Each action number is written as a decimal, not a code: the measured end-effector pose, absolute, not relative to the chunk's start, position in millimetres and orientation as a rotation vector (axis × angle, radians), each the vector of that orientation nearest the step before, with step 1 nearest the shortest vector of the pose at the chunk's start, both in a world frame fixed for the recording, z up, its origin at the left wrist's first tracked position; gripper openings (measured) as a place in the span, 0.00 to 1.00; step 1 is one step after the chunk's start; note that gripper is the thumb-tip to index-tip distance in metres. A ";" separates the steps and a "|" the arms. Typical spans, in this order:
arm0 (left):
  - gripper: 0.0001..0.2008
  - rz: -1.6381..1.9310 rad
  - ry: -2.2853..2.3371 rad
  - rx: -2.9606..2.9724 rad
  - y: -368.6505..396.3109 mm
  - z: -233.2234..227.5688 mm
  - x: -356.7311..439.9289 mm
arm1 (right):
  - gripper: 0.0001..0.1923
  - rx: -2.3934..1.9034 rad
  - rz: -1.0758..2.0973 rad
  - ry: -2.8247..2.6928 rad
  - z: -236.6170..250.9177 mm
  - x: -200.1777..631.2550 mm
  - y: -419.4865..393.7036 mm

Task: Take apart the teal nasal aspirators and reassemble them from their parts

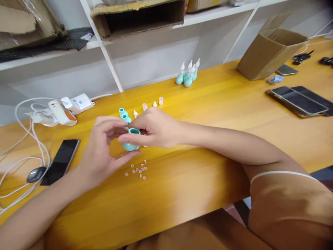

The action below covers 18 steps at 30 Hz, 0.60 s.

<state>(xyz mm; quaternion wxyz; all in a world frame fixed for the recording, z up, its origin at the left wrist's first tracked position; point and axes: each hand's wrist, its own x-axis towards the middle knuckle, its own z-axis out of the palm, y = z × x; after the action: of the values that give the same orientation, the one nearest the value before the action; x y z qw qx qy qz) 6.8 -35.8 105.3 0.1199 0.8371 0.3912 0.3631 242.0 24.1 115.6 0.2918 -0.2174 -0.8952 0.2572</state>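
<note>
My left hand (pixel 102 149) and my right hand (pixel 152 128) meet over the yellow table and together hold a teal rubber bulb (pixel 130 139) with its open neck facing up. The left fingers cup it from below and the left, while the right fingers pinch its rim. Two more teal bulbs (pixel 124 115) lie just behind the hands. Small white tips and pink caps (pixel 152 103) stand beyond them. Several tiny pink beads (pixel 138 170) are scattered on the table in front of the hands.
Several finished teal bulbs with white tips (pixel 187 74) stand at the back. A phone (pixel 61 160), a mouse (pixel 36 173) and white cables with chargers (pixel 56 113) lie at the left. An open cardboard box (pixel 270 52) and more phones (pixel 299 100) sit at the right. Shelves rise behind the table.
</note>
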 end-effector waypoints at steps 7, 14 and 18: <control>0.11 0.775 1.524 2.421 -27.5 128.6 -4.5 | 0.44 -1.456 -0.071 -2.257 141.3 308.6 101.6; 0.10 0.681 1.539 2.452 -31.2 133.6 -3.8 | 0.44 -2.061 -0.069 -2.233 96.8 348.6 172.8; 0.17 0.675 1.511 2.421 -27.9 130.1 -4.9 | 0.47 -2.129 0.003 -2.332 68.6 340.9 179.6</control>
<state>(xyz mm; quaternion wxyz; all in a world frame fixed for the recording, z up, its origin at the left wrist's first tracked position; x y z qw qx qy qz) -4.9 -27.9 130.1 0.1043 0.8211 0.5124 0.2288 340.9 179.6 68.6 -0.0081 -0.6742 -0.7385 0.0008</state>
